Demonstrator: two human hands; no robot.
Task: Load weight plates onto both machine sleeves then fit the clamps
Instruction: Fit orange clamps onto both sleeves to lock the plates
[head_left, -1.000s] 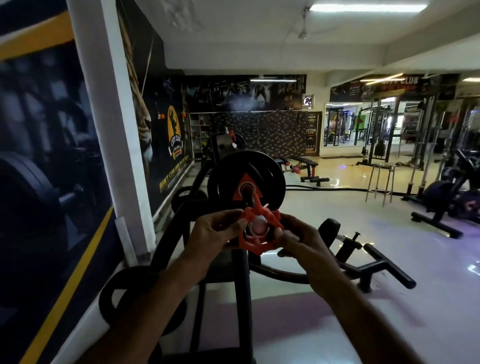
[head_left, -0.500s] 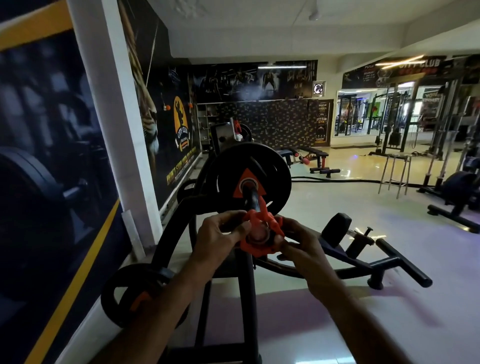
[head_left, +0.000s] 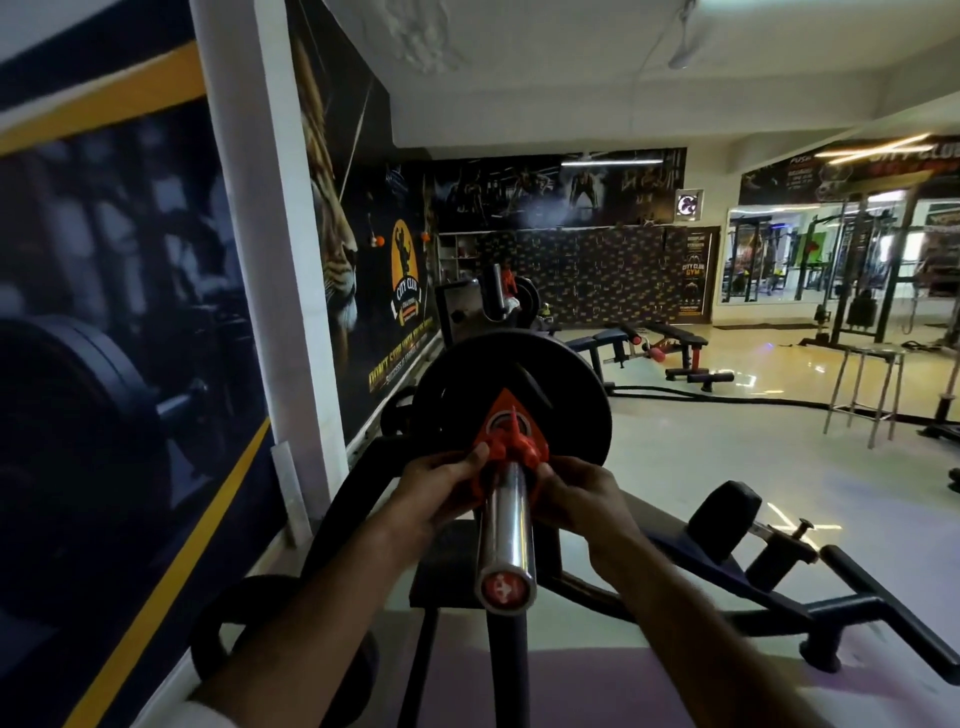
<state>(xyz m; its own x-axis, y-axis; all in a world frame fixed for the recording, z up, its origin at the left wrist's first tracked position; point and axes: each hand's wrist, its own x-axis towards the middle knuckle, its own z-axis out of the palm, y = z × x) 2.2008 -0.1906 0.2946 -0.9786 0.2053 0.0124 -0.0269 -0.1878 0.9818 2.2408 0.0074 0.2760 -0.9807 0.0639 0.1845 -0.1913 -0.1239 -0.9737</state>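
We're inside a commercial gym here. A "City Club Gym" banner (head_left: 694, 277) hangs on the far wall, a tiger mural (head_left: 337, 228) fills the left one, benches (head_left: 644, 340) sit on the glossy floor (head_left: 727, 467), cable racks (head_left: 857, 270) stand by the mirrors, and a black weight plate (head_left: 561, 384) rides a chrome machine sleeve (head_left: 506, 525) up close.

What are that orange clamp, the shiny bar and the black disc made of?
Clamp: likely moulded plastic, matte orange. Bar sleeve: polished, probably chromed steel, with mirror-like highlights. Weight plate: dull black, perhaps rubber-coated or painted iron; unclear from here.
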